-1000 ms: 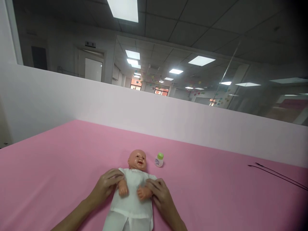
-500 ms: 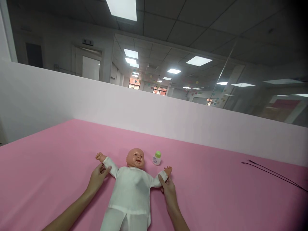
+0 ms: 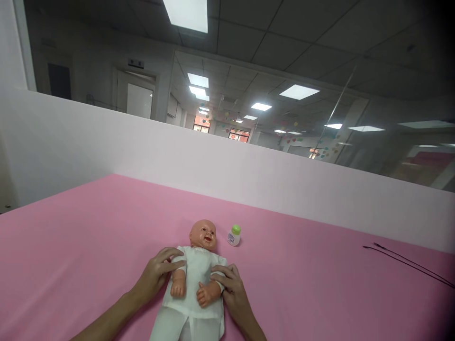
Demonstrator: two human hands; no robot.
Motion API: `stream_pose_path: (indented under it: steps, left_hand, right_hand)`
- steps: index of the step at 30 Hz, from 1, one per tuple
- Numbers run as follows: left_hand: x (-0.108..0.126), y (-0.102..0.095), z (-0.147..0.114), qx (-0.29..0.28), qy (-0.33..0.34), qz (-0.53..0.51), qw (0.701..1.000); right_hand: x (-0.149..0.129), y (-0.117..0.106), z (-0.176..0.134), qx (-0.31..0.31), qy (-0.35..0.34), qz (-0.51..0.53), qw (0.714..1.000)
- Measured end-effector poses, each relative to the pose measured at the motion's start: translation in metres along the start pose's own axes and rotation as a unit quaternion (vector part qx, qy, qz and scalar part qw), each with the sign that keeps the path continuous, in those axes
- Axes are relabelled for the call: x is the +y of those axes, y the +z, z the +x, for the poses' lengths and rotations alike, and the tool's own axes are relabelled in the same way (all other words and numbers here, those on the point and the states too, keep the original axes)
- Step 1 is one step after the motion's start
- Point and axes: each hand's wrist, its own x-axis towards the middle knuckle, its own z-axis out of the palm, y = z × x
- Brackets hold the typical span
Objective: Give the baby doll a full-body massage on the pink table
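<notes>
A baby doll (image 3: 197,265) in white clothes lies on its back, its head towards the far wall. Its two forearms are folded down over its front. My left hand (image 3: 156,274) curls around the sleeve of the doll's arm on the left, fingers across the upper arm. On the other side my right hand (image 3: 232,289) wraps the sleeve of the opposite arm, its fingers reaching over the cloth. Beside the doll's head stands a small clear bottle (image 3: 234,235) with a green cap, apart from both hands.
A pink cover (image 3: 302,284) spreads under the doll. Two thin black cables (image 3: 408,263) lie at the right. A low white wall (image 3: 227,166) runs along the back, with a glass pane above it showing ceiling lights and a door.
The doll's arms, spread outwards before, are now folded in over its body. Both my hands moved inwards with them, from near the wrists to the upper sleeves. The view shifted slightly.
</notes>
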Motion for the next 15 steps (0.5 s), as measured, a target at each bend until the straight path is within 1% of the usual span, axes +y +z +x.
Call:
stream_pose_path:
  steps: [2, 3, 5, 6, 8, 10, 12, 13, 14, 15]
  left_hand:
    - [-0.002, 0.002, 0.000, 0.012, 0.001, -0.010, 1.000]
    - [-0.004, 0.002, 0.001, 0.023, -0.017, -0.026, 0.999]
    - [-0.007, 0.003, 0.002, 0.068, -0.096, -0.081, 0.990]
    - [-0.009, 0.003, 0.004, 0.099, -0.147, -0.115, 0.977]
    - [-0.014, 0.002, 0.006, 0.161, -0.239, -0.186, 0.939]
    - [-0.020, 0.001, 0.007, 0.203, -0.303, -0.246, 0.898]
    - [-0.024, -0.001, 0.008, 0.218, -0.338, -0.288, 0.869]
    - [-0.025, -0.001, 0.008, 0.219, -0.345, -0.297, 0.863]
    - [-0.026, -0.002, 0.008, 0.217, -0.344, -0.297, 0.864]
    - [-0.025, -0.002, 0.009, 0.212, -0.334, -0.290, 0.872]
  right_hand:
    - [0.003, 0.002, 0.000, 0.014, 0.020, 0.016, 1.000]
    - [0.005, 0.002, 0.001, 0.031, 0.043, 0.036, 0.998]
    - [0.011, 0.000, 0.004, 0.093, 0.115, 0.097, 0.984]
    - [0.014, -0.002, 0.005, 0.134, 0.157, 0.134, 0.969]
    - [0.023, -0.006, 0.005, 0.219, 0.238, 0.196, 0.926]
    - [0.031, -0.011, 0.004, 0.279, 0.299, 0.234, 0.882]
    - [0.036, -0.016, 0.001, 0.301, 0.333, 0.260, 0.855]
    - [0.036, -0.017, 0.001, 0.300, 0.338, 0.269, 0.851]
    - [0.035, -0.019, 0.001, 0.296, 0.333, 0.274, 0.852]
    - [0.033, -0.020, 0.001, 0.288, 0.321, 0.274, 0.860]
